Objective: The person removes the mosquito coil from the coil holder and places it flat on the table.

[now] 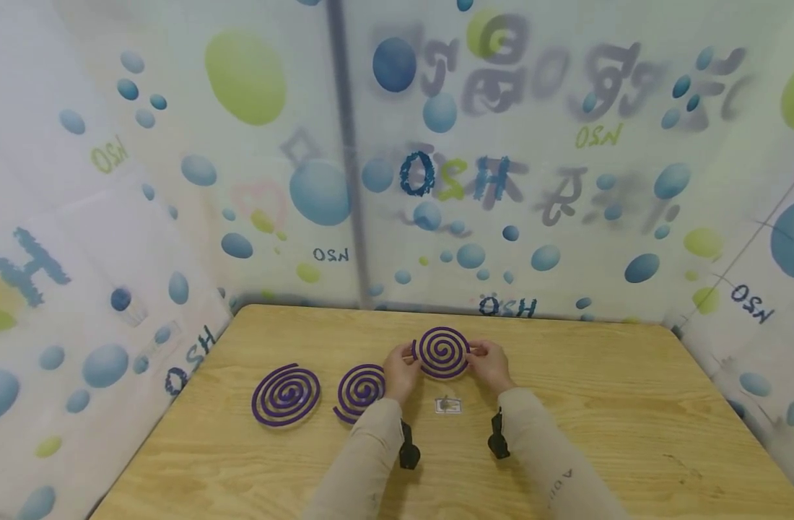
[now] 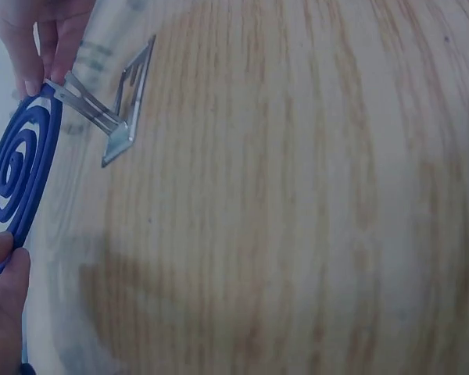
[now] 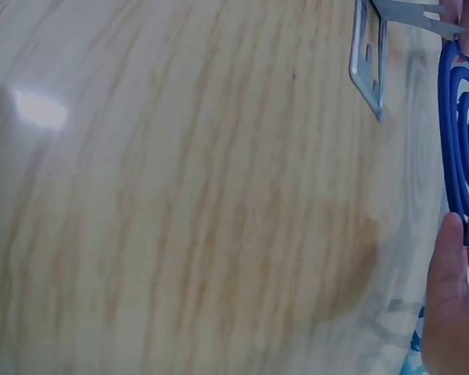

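Both hands hold a mosquito coil [image 1: 443, 352] up on edge above the far part of the table, its spiral face toward the head camera. My left hand [image 1: 402, 372] pinches its left rim between thumb and fingers, and my right hand [image 1: 491, 367] pinches the right rim. The same coil looks blue in the left wrist view, where the left fingers [image 2: 12, 289] grip the near edge. A small metal coil stand [image 1: 447, 405] lies on the table just below the coil, with its prongs raised [image 2: 90, 108]. The right wrist view shows part of the stand [image 3: 367, 62].
Two more purple coils lie to the left on the wooden table [image 1: 598, 433]: one further out [image 1: 286, 395], the other [image 1: 362, 390] partly hidden by my left hand and sleeve. Printed curtain walls [image 1: 533, 217] enclose the table at the back and sides.
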`<state>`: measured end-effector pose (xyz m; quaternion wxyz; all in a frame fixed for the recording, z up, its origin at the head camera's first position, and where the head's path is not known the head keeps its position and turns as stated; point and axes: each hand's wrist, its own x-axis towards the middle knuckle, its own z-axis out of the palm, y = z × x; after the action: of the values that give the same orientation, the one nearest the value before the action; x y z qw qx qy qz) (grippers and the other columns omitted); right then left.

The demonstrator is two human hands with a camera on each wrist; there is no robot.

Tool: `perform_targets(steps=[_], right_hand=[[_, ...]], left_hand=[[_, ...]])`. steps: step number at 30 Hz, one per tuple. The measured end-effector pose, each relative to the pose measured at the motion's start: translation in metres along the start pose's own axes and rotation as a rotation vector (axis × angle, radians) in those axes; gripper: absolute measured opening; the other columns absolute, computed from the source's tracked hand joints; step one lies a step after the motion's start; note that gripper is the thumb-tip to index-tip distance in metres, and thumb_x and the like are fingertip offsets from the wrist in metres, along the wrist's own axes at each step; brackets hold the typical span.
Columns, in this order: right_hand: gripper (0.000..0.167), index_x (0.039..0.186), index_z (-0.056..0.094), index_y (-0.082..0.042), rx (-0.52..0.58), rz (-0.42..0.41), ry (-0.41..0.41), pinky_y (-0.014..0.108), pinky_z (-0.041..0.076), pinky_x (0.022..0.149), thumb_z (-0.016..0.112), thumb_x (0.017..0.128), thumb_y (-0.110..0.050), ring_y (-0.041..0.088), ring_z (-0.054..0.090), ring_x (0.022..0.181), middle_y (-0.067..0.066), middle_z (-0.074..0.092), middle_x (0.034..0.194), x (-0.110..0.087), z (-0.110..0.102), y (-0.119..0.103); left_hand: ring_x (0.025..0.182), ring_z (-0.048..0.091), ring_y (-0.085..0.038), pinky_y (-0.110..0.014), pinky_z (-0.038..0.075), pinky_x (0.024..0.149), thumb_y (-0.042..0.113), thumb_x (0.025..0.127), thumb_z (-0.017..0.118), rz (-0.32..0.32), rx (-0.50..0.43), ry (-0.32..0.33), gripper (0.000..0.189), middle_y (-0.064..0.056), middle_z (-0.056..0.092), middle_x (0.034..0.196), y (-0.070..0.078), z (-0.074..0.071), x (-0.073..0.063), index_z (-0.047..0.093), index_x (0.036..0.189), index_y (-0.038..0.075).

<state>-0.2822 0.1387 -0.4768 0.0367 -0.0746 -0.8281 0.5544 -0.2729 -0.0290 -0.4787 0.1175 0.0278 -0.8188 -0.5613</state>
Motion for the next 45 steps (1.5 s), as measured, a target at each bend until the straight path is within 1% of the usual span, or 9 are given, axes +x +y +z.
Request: perform_targets(steps=[2,5,7,9,12,17,29,41,45], right_hand=[[0.025,0.105,0.059,0.006,-0.016,0.006,-0.003,0.022,0.047,0.059,0.058,0.08,0.002,0.019,0.055,0.073,0.016,0.059,0.087,0.0,0.001,0.0],[0.027,0.105,0.058,0.009,-0.024,0.004,-0.014,0.021,0.047,0.059,0.058,0.079,0.004,0.02,0.055,0.075,0.017,0.059,0.087,0.0,0.003,0.001],[0.027,0.105,0.057,0.011,-0.018,0.003,-0.026,0.022,0.048,0.062,0.058,0.078,0.005,0.023,0.056,0.078,0.02,0.06,0.088,-0.001,0.003,0.002],[0.028,0.105,0.057,0.012,-0.02,0.0,-0.036,0.024,0.049,0.066,0.057,0.078,0.005,0.027,0.057,0.082,0.023,0.06,0.091,-0.002,0.003,0.004],[0.027,0.104,0.056,0.014,-0.01,-0.002,-0.05,0.026,0.05,0.069,0.056,0.079,0.005,0.03,0.058,0.086,0.025,0.06,0.094,-0.004,0.003,0.006],[0.026,0.104,0.056,0.015,0.004,-0.017,-0.064,0.026,0.05,0.069,0.055,0.079,0.006,0.03,0.058,0.085,0.026,0.06,0.094,-0.003,0.002,0.008],[0.027,0.105,0.056,0.015,0.003,-0.006,-0.084,0.027,0.05,0.071,0.054,0.08,0.006,0.029,0.058,0.087,0.026,0.06,0.097,-0.003,0.003,0.011],[0.035,0.118,0.048,0.009,0.137,0.138,-0.094,0.032,0.048,0.08,0.05,0.084,0.004,0.03,0.053,0.099,0.026,0.052,0.114,0.001,-0.001,0.013],[0.035,0.119,0.049,0.007,0.13,0.15,-0.099,0.033,0.048,0.082,0.051,0.085,0.001,0.031,0.053,0.101,0.026,0.052,0.116,0.0,-0.004,0.013]], left_hand=[[0.079,0.063,-0.023,-0.025,0.052,0.069,-0.009,0.071,0.063,0.042,0.006,0.012,0.033,-0.018,0.062,0.091,-0.017,0.006,0.008,0.057,0.104,-0.007],[0.074,0.062,-0.013,-0.021,0.051,0.065,-0.002,0.068,0.067,0.091,0.032,0.027,0.037,-0.01,0.064,0.089,-0.079,0.033,0.039,0.059,0.104,-0.001],[0.075,0.062,-0.014,-0.021,0.051,0.065,-0.003,0.067,0.066,0.095,0.052,0.019,0.038,-0.011,0.064,0.09,-0.08,0.034,0.04,0.059,0.105,-0.003],[0.077,0.062,-0.019,-0.024,0.052,0.067,-0.004,0.068,0.066,0.054,0.088,-0.009,0.038,-0.014,0.064,0.092,-0.067,0.029,0.035,0.058,0.105,-0.005],[0.08,0.062,-0.027,-0.03,0.052,0.071,-0.009,0.069,0.062,0.011,0.13,-0.047,0.033,-0.02,0.063,0.091,-0.008,0.004,0.007,0.058,0.101,-0.01],[0.079,0.061,-0.025,-0.031,0.05,0.073,-0.006,0.071,0.063,-0.013,0.175,-0.066,0.028,-0.016,0.065,0.086,-0.006,0.003,0.006,0.061,0.099,-0.007],[0.087,0.06,-0.027,-0.031,0.049,0.078,-0.005,0.073,0.064,-0.101,0.083,-0.081,0.035,-0.019,0.063,0.094,-0.004,0.001,0.005,0.057,0.108,-0.009],[0.108,0.049,-0.035,-0.038,0.043,0.089,-0.008,0.076,0.058,-0.167,-0.014,-0.11,0.047,-0.024,0.049,0.12,0.004,-0.004,0.003,0.046,0.121,-0.008],[0.111,0.047,-0.035,-0.038,0.043,0.09,-0.006,0.078,0.057,-0.149,-0.058,-0.121,0.046,-0.023,0.046,0.124,0.004,-0.006,0.004,0.045,0.123,-0.007]])
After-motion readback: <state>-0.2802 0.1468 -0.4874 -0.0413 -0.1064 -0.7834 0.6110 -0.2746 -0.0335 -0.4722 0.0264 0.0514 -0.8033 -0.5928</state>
